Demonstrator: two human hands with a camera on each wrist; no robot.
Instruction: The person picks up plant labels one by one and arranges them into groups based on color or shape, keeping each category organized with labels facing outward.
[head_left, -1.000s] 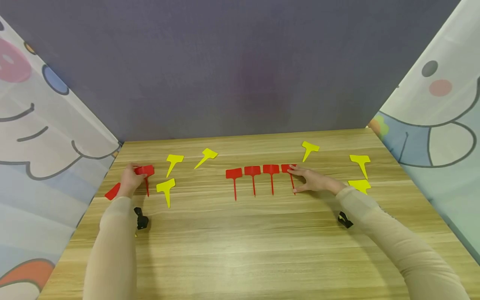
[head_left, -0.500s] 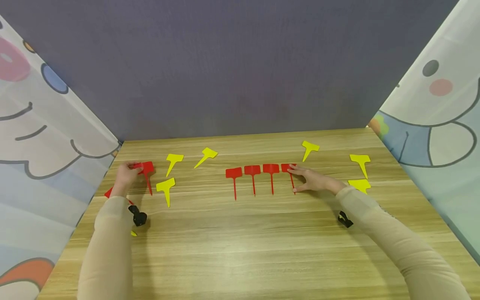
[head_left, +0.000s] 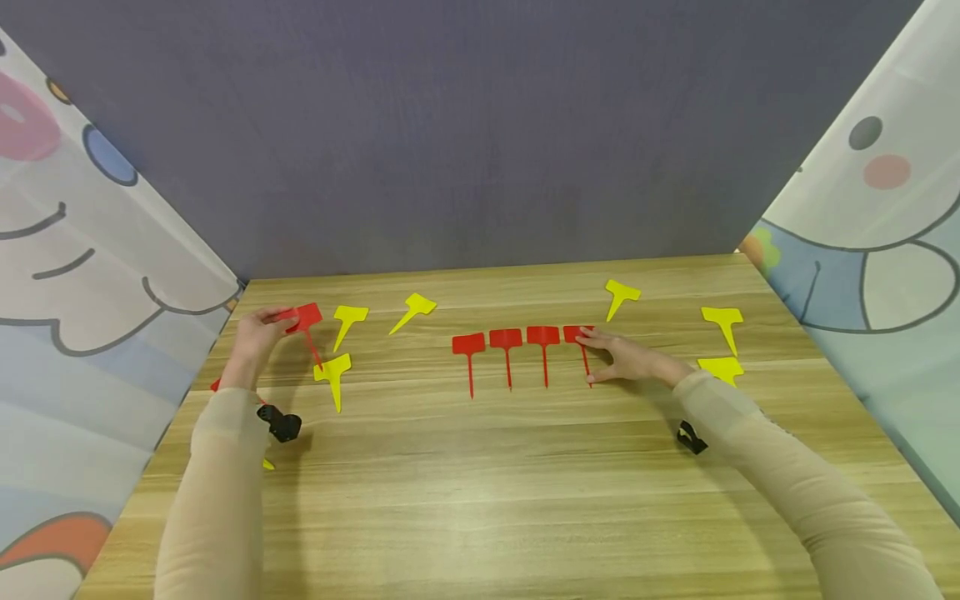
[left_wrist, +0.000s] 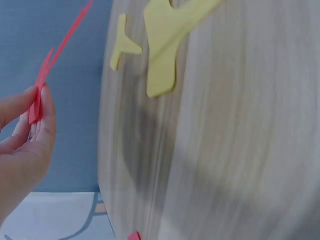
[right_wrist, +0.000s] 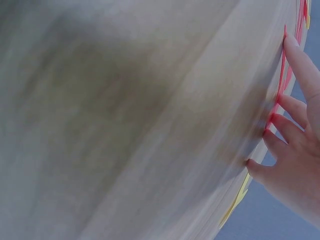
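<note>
My left hand pinches a red T-shaped plant label by its flat head, up off the table at the far left. In the left wrist view the thumb and fingers grip that red label, its thin stem pointing away. The right hand rests with spread fingers on the rightmost red plant label of a row. In the right wrist view its fingertips touch the red stem. Left of it lie the other red labels of the row, stems toward me. A further red label is mostly hidden behind the left wrist.
Yellow T-shaped labels lie scattered: some near the left hand, one at the back, others on the right. Black wrist-camera mounts hang beside both forearms. A grey panel bounds the wooden table's back; printed curtains flank it.
The left hand has raised its red label off the table and moved it slightly right and toward the back. The right hand has stayed in place on the row.
</note>
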